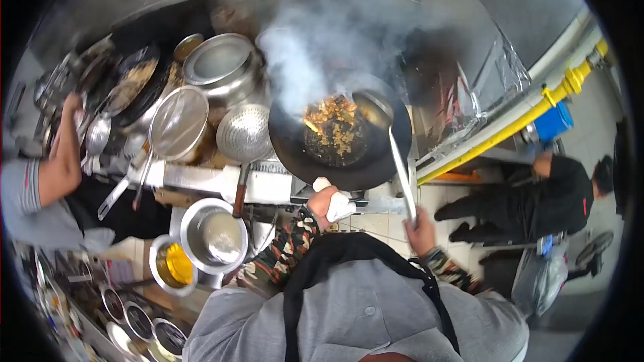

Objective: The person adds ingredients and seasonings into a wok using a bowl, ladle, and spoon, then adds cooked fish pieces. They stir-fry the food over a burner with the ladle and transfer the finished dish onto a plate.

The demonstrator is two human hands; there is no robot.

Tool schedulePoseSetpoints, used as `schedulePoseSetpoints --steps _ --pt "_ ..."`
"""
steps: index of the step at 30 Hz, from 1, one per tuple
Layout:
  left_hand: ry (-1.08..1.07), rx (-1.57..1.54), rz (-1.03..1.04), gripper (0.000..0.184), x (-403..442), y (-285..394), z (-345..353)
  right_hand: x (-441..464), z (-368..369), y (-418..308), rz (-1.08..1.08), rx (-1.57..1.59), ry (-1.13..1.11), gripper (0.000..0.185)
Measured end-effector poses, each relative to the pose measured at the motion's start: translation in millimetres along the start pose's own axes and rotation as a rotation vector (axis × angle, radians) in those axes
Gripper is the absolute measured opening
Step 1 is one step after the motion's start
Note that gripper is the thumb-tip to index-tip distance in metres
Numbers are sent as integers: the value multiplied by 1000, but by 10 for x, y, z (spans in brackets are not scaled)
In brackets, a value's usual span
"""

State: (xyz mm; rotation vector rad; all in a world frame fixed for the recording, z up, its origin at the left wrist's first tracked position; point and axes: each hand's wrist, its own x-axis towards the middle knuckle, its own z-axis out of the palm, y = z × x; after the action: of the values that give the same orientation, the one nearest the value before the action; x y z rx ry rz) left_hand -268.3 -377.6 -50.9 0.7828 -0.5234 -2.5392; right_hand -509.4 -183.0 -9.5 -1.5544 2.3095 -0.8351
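Observation:
A large black wok (288,141) sits on the stove, with browned bits of food (333,121) in its middle and thick smoke rising from its far side. My left hand (320,202) is closed around a folded white cloth (341,206) at the wok's near edge; whether a wok handle lies inside the cloth is hidden. My right hand (420,232) grips the end of a long-handled metal ladle (401,171). The ladle's bowl is over the right part of the wok, beside the food.
A perforated skimmer (245,133), a mesh strainer (178,124) and a metal pot (221,60) stand left of the wok. Nearer me are a pot of liquid (221,236) and a yellow-filled bowl (176,267). One person (47,194) works at left; another (537,194) is at right, beyond a yellow pipe (496,139).

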Motion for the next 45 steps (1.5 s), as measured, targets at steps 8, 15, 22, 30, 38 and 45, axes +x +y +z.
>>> schedulePoseSetpoints --steps 8,15,22,30,38,45 --pt "161 -130 -8 17 -397 -595 144 -38 -585 -157 450 923 -515 48" --pt "127 0 166 47 -1908 -1122 248 -126 -565 -571 206 793 -730 48" --pt "67 -318 732 64 -3381 -1788 105 -491 574 -1808 -73 624 -1266 48" --pt "411 -294 840 49 -4443 -2187 -283 -787 2754 -2153 -506 -53 -938 41" --pt "454 -383 776 46 -4693 -2149 -570 -888 2468 -2370 301 471 -1345 13" --pt "168 -443 735 57 -4328 -1909 -601 -462 997 -2379 967 1246 -1641 30"
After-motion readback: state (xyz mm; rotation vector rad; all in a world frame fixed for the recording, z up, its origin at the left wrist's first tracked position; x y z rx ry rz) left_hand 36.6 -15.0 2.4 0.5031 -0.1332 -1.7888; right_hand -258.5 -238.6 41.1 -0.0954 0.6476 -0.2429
